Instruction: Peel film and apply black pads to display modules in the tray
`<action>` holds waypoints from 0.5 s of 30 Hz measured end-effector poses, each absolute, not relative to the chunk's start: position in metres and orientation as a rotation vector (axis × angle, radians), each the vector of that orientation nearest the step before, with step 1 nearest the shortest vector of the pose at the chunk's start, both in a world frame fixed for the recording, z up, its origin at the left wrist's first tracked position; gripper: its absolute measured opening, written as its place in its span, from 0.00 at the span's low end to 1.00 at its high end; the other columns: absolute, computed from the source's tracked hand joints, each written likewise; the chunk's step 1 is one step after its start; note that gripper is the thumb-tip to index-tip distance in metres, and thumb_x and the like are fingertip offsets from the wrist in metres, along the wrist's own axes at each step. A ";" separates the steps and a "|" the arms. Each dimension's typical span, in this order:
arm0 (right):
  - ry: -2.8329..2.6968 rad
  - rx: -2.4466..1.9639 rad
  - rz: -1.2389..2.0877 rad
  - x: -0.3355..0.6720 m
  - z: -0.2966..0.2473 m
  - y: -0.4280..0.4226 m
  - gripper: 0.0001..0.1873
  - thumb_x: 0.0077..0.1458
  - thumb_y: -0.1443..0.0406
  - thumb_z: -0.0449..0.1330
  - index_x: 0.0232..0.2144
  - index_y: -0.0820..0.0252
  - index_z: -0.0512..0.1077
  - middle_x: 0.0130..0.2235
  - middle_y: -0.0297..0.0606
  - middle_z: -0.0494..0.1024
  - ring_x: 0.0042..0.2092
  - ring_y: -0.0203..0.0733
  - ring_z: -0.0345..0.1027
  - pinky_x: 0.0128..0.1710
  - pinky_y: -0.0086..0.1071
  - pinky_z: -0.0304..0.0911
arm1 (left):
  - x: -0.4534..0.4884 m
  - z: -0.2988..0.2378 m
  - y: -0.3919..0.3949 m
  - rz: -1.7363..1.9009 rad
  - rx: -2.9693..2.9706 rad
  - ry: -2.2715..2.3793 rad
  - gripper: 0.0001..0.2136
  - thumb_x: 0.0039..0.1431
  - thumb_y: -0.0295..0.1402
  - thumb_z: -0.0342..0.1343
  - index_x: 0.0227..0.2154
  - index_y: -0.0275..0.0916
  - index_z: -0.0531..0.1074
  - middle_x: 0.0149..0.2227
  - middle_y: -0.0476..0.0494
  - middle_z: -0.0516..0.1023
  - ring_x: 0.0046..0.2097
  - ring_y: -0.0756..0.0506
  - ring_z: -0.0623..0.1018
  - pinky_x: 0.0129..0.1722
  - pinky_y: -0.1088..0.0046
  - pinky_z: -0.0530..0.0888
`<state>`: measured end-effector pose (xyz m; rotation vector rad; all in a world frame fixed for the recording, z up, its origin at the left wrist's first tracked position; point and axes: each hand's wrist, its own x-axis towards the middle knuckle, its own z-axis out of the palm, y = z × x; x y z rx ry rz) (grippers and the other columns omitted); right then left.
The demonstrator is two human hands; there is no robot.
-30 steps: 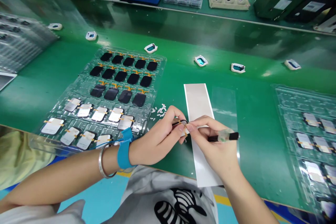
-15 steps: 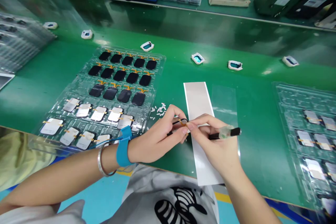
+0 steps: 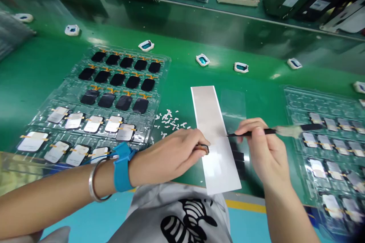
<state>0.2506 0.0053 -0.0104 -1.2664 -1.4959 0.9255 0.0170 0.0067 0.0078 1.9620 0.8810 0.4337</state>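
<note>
The left hand is pinching a small flex-tailed part over the near half of a white strip, while the right hand is gripping a black pointed pick just right of it, and a plastic tray of dark panels is lying farther left

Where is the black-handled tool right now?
In the head view, the black-handled tool is in the right hand, its tip pointing left at the edge of the white strip.

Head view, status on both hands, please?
Left hand pinching small part with orange flex at white strip. Right hand holding slender black tool, tip at strip. White flecks beside left hand.
</note>
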 end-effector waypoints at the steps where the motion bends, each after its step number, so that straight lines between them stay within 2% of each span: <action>1: -1.500 -1.291 0.950 0.253 -0.014 0.003 0.15 0.66 0.60 0.51 0.31 0.57 0.72 0.34 0.34 0.70 0.35 0.34 0.67 0.35 0.30 0.64 | 0.020 0.009 0.007 0.397 2.047 0.872 0.06 0.70 0.30 0.42 0.45 0.38 0.61 0.48 0.37 0.74 0.51 0.41 0.73 0.49 0.61 0.69; 3: -1.486 -1.304 1.015 0.253 -0.021 0.000 0.09 0.63 0.61 0.56 0.31 0.57 0.71 0.35 0.33 0.70 0.31 0.31 0.69 0.31 0.28 0.67 | 0.025 0.009 0.008 0.352 2.144 0.886 0.07 0.70 0.30 0.41 0.45 0.37 0.62 0.50 0.35 0.74 0.52 0.39 0.72 0.51 0.59 0.69; 6: -1.466 -1.322 1.022 0.250 -0.029 -0.004 0.05 0.59 0.63 0.60 0.33 0.58 0.71 0.37 0.33 0.70 0.31 0.32 0.73 0.32 0.28 0.72 | 0.030 0.006 0.011 0.303 2.161 0.943 0.08 0.70 0.30 0.40 0.46 0.36 0.62 0.48 0.34 0.74 0.50 0.39 0.74 0.46 0.61 0.71; 15: -1.315 -1.300 1.082 0.245 -0.034 -0.003 0.08 0.55 0.61 0.64 0.32 0.61 0.73 0.35 0.35 0.72 0.31 0.37 0.77 0.34 0.29 0.77 | 0.035 0.002 0.012 0.271 2.196 1.029 0.08 0.71 0.32 0.38 0.44 0.36 0.61 0.44 0.36 0.74 0.45 0.40 0.75 0.40 0.65 0.71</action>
